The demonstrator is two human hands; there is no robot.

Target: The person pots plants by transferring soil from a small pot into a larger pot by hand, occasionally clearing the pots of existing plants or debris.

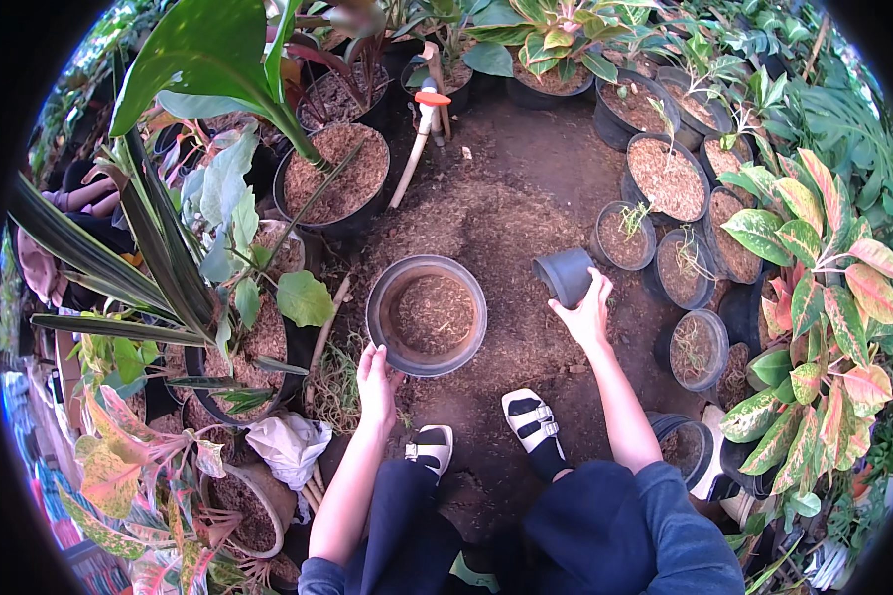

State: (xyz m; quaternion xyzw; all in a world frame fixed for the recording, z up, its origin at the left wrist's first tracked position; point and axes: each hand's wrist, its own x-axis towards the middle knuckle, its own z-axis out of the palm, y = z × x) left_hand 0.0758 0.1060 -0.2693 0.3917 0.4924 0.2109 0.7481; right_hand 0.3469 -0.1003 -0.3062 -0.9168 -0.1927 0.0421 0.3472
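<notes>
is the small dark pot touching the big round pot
Apart: the head view shows brown soil between the small dark pot and the big round pot.

It is bright daylight. The big leaf (pixel 193 64) at the top left glows green. The ground (pixel 536 149) is brown and darker, with soft shadows. The middle looks clear, but the rim goes bendy and blurry, with bluish-white shiny spots, and the corners are all black.
</notes>
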